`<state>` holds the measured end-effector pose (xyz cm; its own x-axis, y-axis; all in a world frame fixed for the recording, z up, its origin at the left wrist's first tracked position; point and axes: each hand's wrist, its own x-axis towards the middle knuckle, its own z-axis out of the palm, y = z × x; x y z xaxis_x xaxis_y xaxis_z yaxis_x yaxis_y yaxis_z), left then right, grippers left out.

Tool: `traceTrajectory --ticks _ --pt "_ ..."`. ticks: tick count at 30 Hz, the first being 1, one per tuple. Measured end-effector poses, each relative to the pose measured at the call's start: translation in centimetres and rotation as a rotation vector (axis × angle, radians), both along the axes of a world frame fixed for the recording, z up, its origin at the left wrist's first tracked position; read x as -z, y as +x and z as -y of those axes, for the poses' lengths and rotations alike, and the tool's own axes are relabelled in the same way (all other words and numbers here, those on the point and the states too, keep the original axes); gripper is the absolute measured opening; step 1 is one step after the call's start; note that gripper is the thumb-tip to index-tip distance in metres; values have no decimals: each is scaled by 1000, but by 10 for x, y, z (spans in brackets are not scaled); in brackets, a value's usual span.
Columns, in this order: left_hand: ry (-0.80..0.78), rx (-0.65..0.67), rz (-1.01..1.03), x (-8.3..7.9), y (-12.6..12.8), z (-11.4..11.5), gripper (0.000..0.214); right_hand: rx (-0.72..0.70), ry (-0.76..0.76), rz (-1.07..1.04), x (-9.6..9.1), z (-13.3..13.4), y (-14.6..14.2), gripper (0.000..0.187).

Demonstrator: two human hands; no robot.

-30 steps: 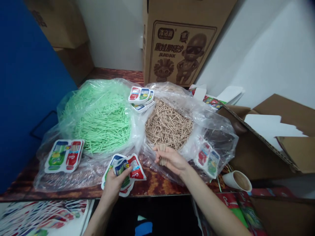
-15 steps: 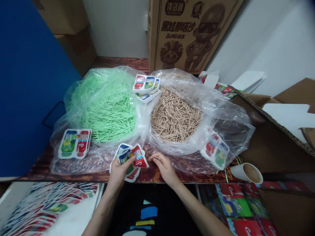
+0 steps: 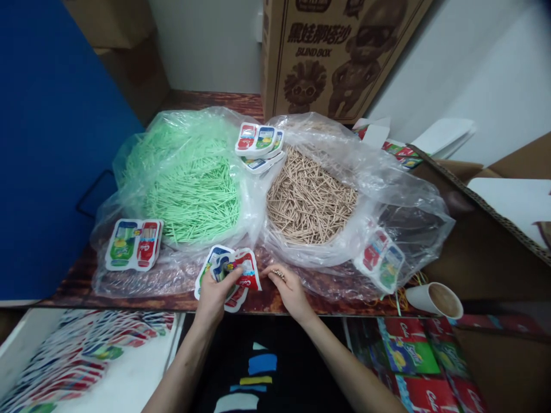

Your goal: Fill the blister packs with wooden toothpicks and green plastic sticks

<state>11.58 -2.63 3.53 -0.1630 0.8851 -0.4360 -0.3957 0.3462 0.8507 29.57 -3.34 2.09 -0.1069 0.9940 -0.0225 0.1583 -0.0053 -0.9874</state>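
Note:
My left hand point(image 3: 214, 294) is closed on a small stack of printed plastic packs point(image 3: 247, 274) at the table's front edge. My right hand point(image 3: 289, 289) is just right of it, its fingers pinched on a small bundle of tan wooden sticks point(image 3: 278, 274) whose ends show. Behind the hands lie two clear plastic bags, one holding green sticks point(image 3: 189, 183) and one holding tan sticks point(image 3: 307, 198).
More printed packs lie at the left point(image 3: 134, 244), on top between the bags point(image 3: 259, 146) and at the right point(image 3: 381, 258). A paper cup point(image 3: 434, 299) stands at the right. A printed carton point(image 3: 340, 51) stands behind, an open brown box point(image 3: 486, 229) to the right, and stacked printed sheets point(image 3: 77, 361) below left.
My right hand came out of the tan stick bag with a small bundle and moved down to the table's front edge, close to my left hand.

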Motion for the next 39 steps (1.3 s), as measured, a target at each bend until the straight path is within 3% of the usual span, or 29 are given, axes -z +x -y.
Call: traceTrajectory --ticks 9,26,36,39 --pt "-30 -52 -1 5 -1 -1 39 12 7 -23 4 1 -1 19" --pt "-1 86 -27 -4 1 2 34 10 14 11 4 1 -2 21" --pt "50 382 -186 -11 -6 1 31 -15 18 19 9 0 1 19" --pt "80 412 -226 -13 -5 2 25 -10 13 20 7 1 4 18"
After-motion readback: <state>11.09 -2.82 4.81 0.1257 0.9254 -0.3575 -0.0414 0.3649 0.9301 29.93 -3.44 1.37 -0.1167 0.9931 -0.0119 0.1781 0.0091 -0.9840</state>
